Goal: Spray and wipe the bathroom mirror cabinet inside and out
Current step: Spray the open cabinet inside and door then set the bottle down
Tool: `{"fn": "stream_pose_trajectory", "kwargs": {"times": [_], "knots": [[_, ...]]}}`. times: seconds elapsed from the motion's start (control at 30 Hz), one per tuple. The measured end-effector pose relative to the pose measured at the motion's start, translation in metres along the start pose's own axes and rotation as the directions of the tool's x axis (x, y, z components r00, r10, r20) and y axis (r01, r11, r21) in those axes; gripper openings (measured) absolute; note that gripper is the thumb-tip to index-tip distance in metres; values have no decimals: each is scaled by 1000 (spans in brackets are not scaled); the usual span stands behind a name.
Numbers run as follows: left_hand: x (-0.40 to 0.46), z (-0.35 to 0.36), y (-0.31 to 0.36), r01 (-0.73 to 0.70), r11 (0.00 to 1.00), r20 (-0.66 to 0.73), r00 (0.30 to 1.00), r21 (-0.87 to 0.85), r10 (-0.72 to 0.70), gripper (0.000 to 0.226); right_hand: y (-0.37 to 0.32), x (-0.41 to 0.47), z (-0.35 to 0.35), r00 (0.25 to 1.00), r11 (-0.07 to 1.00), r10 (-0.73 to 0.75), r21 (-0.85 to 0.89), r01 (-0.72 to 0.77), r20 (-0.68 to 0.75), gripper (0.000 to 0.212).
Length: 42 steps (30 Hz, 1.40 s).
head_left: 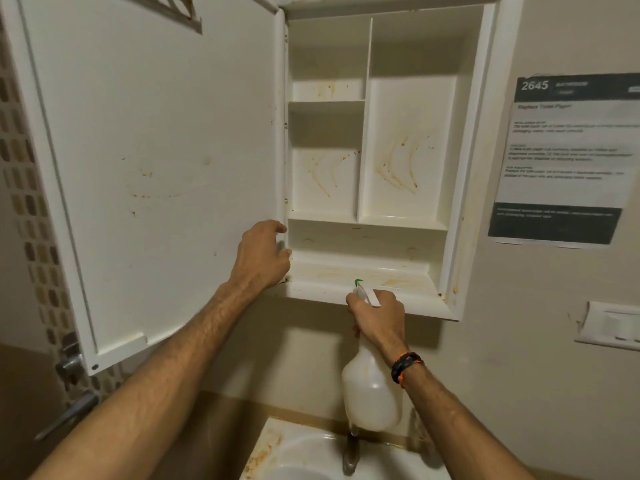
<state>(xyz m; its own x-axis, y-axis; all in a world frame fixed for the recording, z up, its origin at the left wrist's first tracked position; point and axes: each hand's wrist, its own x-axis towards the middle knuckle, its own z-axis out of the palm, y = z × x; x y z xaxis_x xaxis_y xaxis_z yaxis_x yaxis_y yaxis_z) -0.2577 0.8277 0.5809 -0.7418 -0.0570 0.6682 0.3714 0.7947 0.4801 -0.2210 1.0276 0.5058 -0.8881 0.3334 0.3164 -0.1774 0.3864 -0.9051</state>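
**Ready to Spray the Dirty Cabinet**

The mirror cabinet (381,133) on the wall is wide open. Its door (156,150) is swung out to the left, so we see the plain back of it and not the mirror. Inside are white shelves with nothing on them. Brown streaks (398,164) run down the back wall, and the bottom ledge has brown smears too.

The left hand (263,252) is up at the hinge side, where the door meets the cabinet. Its fingers are loosely bent and rest against that edge. It does not look like it is gripping anything. I think it is there to keep the door from swinging shut.

The right hand (377,315) is wrapped tight around the neck of a white spray bottle (372,393). The bottle hangs just under the bottom ledge, above the sink (277,441). Its green nozzle tip (358,282) points up and into the cabinet. I cannot see the finger on the trigger.

No cloth is in sight. The stains look dry, so I think the spraying inside is about to begin.
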Motion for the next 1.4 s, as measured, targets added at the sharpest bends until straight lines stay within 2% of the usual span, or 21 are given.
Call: {"fn": "stream_pose_trajectory", "kwargs": {"times": [0.2, 0.3, 0.43, 0.67, 0.8, 1.0, 1.1, 1.23, 1.4], "knots": [[-5, 8, 3, -16, 1000, 24, 1000, 17, 16, 48, 15, 3, -40, 990, 1000, 24, -16, -27, -140, 36], [-6, 11, 5, -25, 1000, 39, 999, 16, 24, 47, 21, 5, -52, 987, 998, 60, 0, -61, -152, 32], [-5, 17, 14, -22, 1000, 63, 998, 1, 22, 47, 19, 2, -62, 989, 999, 32, -17, -35, -147, 33], [-13, 58, 74, -126, 985, 113, 984, -121, 139, 43, 19, 1, -106, 972, 998, -56, -26, 51, -229, 26], [-17, 82, 113, -214, 967, 128, 964, -136, 232, 44, 28, 0, -137, 958, 998, -54, -26, 48, -280, 25], [-21, 106, 147, -233, 959, 180, 948, -160, 261, 45, 32, 0, -156, 961, 995, -76, -78, 58, -265, 24], [-20, 109, 155, -248, 958, 171, 947, -145, 271, 46, 29, 1, -154, 965, 990, -97, -122, 68, -246, 28], [-12, 106, 162, -256, 963, 161, 950, -87, 267, 49, 19, 8, -154, 967, 996, -61, -76, 43, -247, 32], [-6, 101, 164, -310, 950, 70, 948, -26, 312, 50, -3, 22, -162, 956, 994, -108, -55, 96, -274, 28]]}}
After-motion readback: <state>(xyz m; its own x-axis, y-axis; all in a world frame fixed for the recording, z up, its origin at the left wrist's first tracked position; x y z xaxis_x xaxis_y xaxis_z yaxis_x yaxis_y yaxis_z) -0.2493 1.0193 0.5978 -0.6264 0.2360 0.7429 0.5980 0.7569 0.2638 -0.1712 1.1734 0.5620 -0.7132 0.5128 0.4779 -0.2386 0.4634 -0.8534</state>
